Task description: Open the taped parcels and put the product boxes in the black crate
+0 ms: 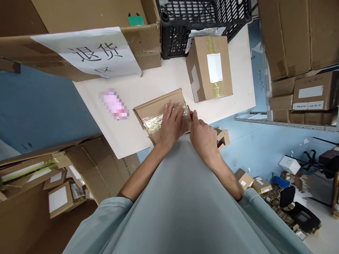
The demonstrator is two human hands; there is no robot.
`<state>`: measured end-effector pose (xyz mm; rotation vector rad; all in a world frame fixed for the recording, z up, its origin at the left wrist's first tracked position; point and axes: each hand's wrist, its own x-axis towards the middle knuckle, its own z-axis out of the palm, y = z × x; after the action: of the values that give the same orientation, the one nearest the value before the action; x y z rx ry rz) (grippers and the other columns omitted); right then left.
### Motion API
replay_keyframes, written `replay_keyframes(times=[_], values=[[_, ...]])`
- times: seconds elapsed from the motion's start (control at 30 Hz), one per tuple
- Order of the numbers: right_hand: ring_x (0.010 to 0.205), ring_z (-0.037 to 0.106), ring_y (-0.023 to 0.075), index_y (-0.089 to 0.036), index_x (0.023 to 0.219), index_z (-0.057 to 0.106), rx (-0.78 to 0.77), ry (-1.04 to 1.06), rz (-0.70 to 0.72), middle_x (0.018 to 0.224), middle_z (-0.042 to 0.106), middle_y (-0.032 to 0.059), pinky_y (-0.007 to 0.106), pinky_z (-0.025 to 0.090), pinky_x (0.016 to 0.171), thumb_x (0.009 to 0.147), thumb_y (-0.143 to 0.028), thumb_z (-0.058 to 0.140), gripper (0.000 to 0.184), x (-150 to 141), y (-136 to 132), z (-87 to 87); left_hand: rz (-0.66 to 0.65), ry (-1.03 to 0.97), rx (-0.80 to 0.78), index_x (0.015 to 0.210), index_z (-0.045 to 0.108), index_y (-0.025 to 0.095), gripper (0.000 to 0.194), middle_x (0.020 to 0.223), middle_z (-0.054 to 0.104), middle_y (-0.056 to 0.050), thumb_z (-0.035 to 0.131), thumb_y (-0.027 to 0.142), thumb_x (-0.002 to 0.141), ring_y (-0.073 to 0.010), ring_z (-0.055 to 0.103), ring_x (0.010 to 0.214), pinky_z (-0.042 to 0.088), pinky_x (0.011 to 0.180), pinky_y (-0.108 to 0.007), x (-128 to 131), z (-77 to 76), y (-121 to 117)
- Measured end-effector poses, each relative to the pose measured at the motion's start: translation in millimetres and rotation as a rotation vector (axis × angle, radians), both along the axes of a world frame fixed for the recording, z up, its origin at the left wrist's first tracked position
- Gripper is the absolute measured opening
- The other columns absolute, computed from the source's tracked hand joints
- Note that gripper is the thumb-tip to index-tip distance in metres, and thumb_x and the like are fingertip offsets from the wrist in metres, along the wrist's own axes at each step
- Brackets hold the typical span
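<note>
Nearest me is my loose grey-blue fabric shirt (169,197). Just beyond it, my left hand (171,127) lies open, fingers slightly spread, pressing on the flat brown cardboard package with clear shiny tape (150,107) near the table's near edge. My right hand (203,135) is closed around a small red-handled tool (191,114), its dark tip at the package's right edge. To the left on the white table (127,137) lies a pink item (114,104), too pixelated to identify. Farther right stands a brown cardboard box with yellowish tape and a white label (225,70). Beyond are a black plastic lattice crate (174,38) and, far left, a large open carton with a white handwritten sheet (148,46).
</note>
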<state>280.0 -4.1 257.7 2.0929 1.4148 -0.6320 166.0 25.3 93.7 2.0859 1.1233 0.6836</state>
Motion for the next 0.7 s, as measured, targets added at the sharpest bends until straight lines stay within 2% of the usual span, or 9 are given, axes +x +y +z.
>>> replay_keyframes(times=[0.23, 0.47, 0.7], values=[[0.110, 0.086, 0.0281, -0.017, 0.188, 0.026, 0.002, 0.044, 0.024, 0.131, 0.084, 0.0213, 0.034, 0.063, 0.091, 0.125, -0.025, 0.034, 0.065, 5.4, 3.8, 1.2, 0.016, 0.008, -0.002, 0.155, 0.064, 0.026, 0.037, 0.168, 0.069, -0.015, 0.046, 0.031, 0.123, -0.0353, 0.039, 0.179, 0.029, 0.148, -0.075, 0.9, 3.0, 1.3], [0.109, 0.085, 0.0281, -0.016, 0.188, 0.026, -0.020, 0.049, 0.045, 0.128, 0.084, 0.0211, 0.035, 0.064, 0.093, 0.123, -0.021, 0.036, 0.067, 6.2, 9.5, 1.2, 0.019, 0.020, -0.007, 0.155, 0.065, 0.026, 0.039, 0.167, 0.070, -0.016, 0.044, 0.032, 0.123, -0.0364, 0.041, 0.178, 0.031, 0.146, -0.077, 0.6, 4.4, 2.9], [0.109, 0.087, 0.0277, -0.020, 0.191, 0.023, 0.004, 0.032, 0.108, 0.125, 0.084, 0.0200, 0.033, 0.066, 0.091, 0.120, -0.016, 0.043, 0.073, 14.1, 13.5, -12.2, 0.029, 0.032, 0.004, 0.155, 0.065, 0.025, 0.039, 0.167, 0.069, -0.016, 0.043, 0.032, 0.124, -0.0367, 0.040, 0.178, 0.031, 0.146, -0.076, -0.4, 4.0, 5.5]])
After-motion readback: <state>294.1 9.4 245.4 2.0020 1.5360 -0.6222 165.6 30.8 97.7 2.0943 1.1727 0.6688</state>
